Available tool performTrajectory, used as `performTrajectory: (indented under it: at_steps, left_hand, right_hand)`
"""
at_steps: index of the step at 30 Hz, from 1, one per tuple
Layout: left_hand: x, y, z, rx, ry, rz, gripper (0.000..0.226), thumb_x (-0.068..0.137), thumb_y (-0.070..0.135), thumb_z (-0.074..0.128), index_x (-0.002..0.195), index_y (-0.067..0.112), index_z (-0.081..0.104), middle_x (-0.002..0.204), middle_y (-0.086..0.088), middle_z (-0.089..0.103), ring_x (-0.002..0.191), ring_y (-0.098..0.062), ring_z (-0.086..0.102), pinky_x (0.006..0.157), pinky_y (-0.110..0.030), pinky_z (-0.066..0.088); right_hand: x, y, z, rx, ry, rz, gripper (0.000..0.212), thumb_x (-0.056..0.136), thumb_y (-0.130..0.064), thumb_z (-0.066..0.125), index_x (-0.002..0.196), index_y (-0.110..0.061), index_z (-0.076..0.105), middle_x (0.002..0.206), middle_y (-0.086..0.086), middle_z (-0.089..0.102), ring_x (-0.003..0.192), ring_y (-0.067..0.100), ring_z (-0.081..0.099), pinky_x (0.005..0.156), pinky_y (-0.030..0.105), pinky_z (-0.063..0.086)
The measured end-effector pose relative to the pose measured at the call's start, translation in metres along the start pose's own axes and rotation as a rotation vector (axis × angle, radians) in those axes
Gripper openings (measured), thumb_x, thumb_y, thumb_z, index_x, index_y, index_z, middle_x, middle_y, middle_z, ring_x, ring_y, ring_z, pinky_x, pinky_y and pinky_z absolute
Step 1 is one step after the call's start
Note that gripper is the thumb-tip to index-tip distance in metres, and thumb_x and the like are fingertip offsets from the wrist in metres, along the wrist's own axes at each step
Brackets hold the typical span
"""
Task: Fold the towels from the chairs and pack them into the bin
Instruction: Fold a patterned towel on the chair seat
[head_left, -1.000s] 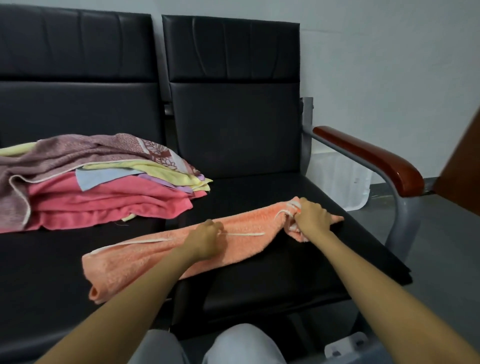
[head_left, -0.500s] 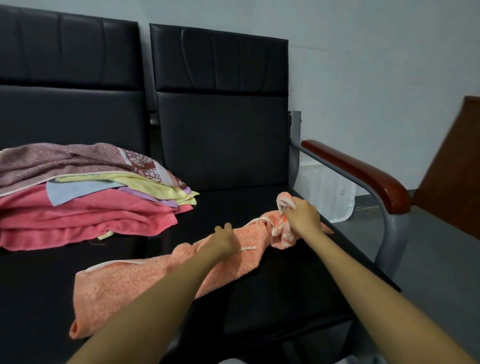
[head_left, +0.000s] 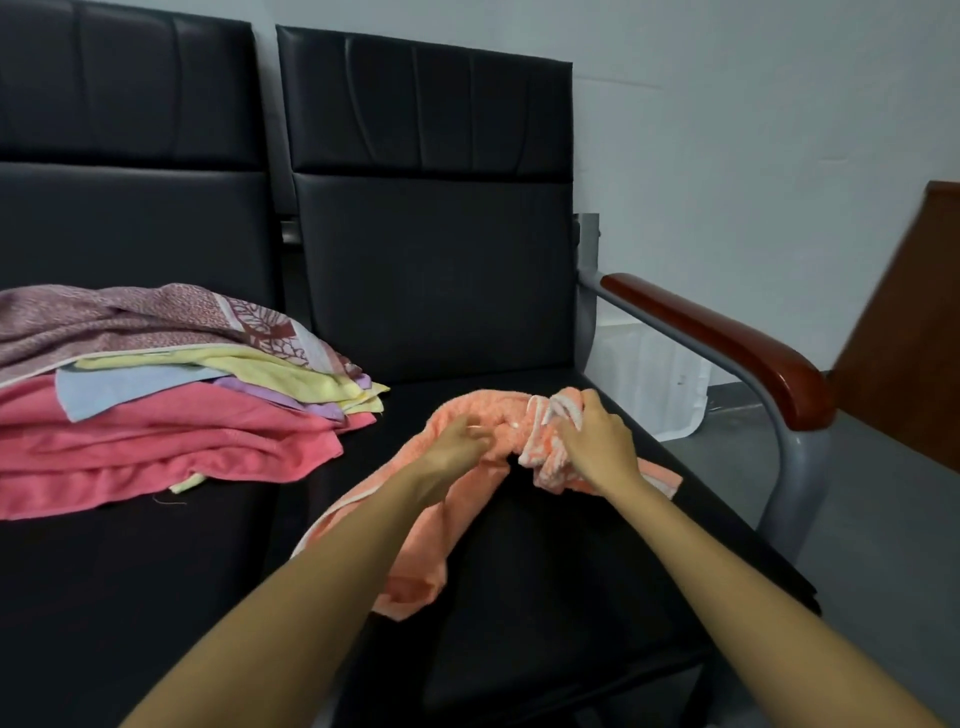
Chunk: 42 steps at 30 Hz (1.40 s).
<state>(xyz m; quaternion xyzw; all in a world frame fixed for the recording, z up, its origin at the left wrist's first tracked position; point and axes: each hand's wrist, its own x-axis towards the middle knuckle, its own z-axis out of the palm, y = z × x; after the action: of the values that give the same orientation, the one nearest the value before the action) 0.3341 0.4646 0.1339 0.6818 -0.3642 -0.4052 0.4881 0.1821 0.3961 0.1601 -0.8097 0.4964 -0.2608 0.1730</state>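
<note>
Dim, soft light; motion blur, wide-angle edge bending.

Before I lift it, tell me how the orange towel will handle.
Probably floppy: the orange towel bunches into soft folds where the right hand grips it and lies rumpled across the black seat. Likely light for its size, as it's thin cloth. Its fuzzy pile probably won't slip.

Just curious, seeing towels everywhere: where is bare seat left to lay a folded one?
Free: left seat in front of the towel pile; right seat between orange towel and armrest, plus a strip behind it, below the backrest. Crowded: its middle, under left hand and right hand.
</note>
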Motion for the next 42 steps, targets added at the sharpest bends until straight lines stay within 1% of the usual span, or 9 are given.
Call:
performTrajectory:
  at_steps: [5, 10, 15, 21, 26, 30, 34, 38, 42]
  left_hand:
    - [-0.014, -0.034, -0.042, 0.621, 0.476, 0.040, 0.037, 0.090, 0.018, 0.055, 0.126, 0.010, 0.049, 0.130, -0.012, 0.048, 0.119, -0.029, 0.045, 0.096, -0.038, 0.040]
    - [-0.043, -0.055, -0.085, 0.923, 0.392, -0.303, 0.066, 0.078, 0.056, 0.064, 0.126, 0.014, 0.047, 0.136, -0.012, 0.041, 0.130, -0.030, 0.036, 0.103, -0.041, 0.034]
    - [-0.053, -0.056, -0.109, 0.705, 0.354, -0.232, 0.036, 0.091, 0.032, 0.055, 0.110, 0.001, 0.059, 0.116, -0.015, 0.061, 0.106, -0.028, 0.058, 0.081, -0.031, 0.044]
    - [-0.078, -0.022, -0.098, 0.260, 0.171, -0.026, 0.031, 0.095, 0.033, 0.050, 0.121, 0.016, 0.048, 0.107, -0.005, 0.056, 0.088, -0.017, 0.057, 0.075, -0.031, 0.049]
    - [-0.100, -0.013, -0.092, -0.294, -0.093, 0.037, 0.076, 0.085, -0.012, 0.055, 0.145, 0.025, 0.027, 0.127, -0.015, 0.040, 0.073, -0.012, 0.064, 0.062, -0.024, 0.054]
    - [-0.100, -0.018, -0.084, -0.257, 0.127, 0.128, 0.030, 0.088, -0.010, 0.051, 0.099, 0.015, 0.064, 0.087, -0.007, 0.059, 0.067, -0.012, 0.058, 0.061, -0.021, 0.049]
    - [-0.092, -0.038, -0.075, -0.112, 0.445, 0.108, 0.036, 0.087, -0.009, 0.046, 0.069, 0.017, 0.064, 0.082, -0.009, 0.063, 0.069, -0.016, 0.056, 0.063, -0.026, 0.047]
    - [-0.094, -0.053, -0.070, -0.021, 0.447, 0.016, 0.040, 0.085, -0.007, 0.033, 0.070, 0.015, 0.063, 0.067, -0.004, 0.059, 0.053, -0.013, 0.048, 0.047, -0.022, 0.039]
    - [-0.096, -0.054, -0.071, -0.090, 0.385, -0.145, 0.030, 0.086, -0.001, 0.034, 0.088, -0.003, 0.064, 0.067, -0.009, 0.055, 0.053, -0.014, 0.047, 0.047, -0.022, 0.039]
  right_hand:
    - [-0.015, 0.003, 0.013, -0.402, 0.077, -0.066, 0.034, 0.096, -0.025, 0.049, 0.128, -0.014, 0.050, 0.113, 0.012, 0.057, 0.107, 0.025, 0.049, 0.089, 0.032, 0.037]
    - [-0.031, -0.011, 0.051, -0.269, -0.005, -0.200, 0.036, 0.092, -0.026, 0.052, 0.126, -0.012, 0.049, 0.104, 0.011, 0.061, 0.112, 0.030, 0.049, 0.101, 0.040, 0.032]
    - [-0.048, -0.042, 0.057, 0.301, -0.121, -0.166, 0.015, 0.093, -0.020, 0.053, 0.087, -0.011, 0.063, 0.076, 0.002, 0.060, 0.073, 0.019, 0.058, 0.068, 0.032, 0.047]
    - [-0.066, -0.070, 0.055, 0.843, -0.300, -0.030, 0.011, 0.085, -0.021, 0.064, 0.074, -0.019, 0.065, 0.079, 0.005, 0.064, 0.076, 0.020, 0.061, 0.068, 0.036, 0.048]
    - [-0.080, -0.063, 0.059, 0.860, -0.325, -0.022, 0.018, 0.084, -0.017, 0.060, 0.070, -0.028, 0.060, 0.083, 0.002, 0.064, 0.082, 0.022, 0.062, 0.074, 0.045, 0.052]
    - [-0.082, -0.063, 0.055, 0.850, -0.218, -0.153, 0.011, 0.086, -0.005, 0.057, 0.080, -0.012, 0.051, 0.079, 0.002, 0.055, 0.074, 0.016, 0.052, 0.069, 0.035, 0.044]
    - [-0.093, -0.055, 0.056, 0.752, -0.362, -0.277, 0.025, 0.078, 0.002, 0.056, 0.078, -0.023, 0.055, 0.087, -0.007, 0.054, 0.084, 0.014, 0.052, 0.073, 0.035, 0.044]
    - [-0.099, -0.045, 0.060, 0.510, -0.614, -0.336, 0.035, 0.070, -0.001, 0.059, 0.091, -0.030, 0.059, 0.102, -0.023, 0.047, 0.106, -0.001, 0.043, 0.101, 0.031, 0.036]
    - [-0.105, -0.051, 0.056, 0.479, -0.604, -0.253, 0.008, 0.077, -0.023, 0.062, 0.075, -0.018, 0.056, 0.080, -0.008, 0.048, 0.084, 0.013, 0.045, 0.075, 0.024, 0.039]
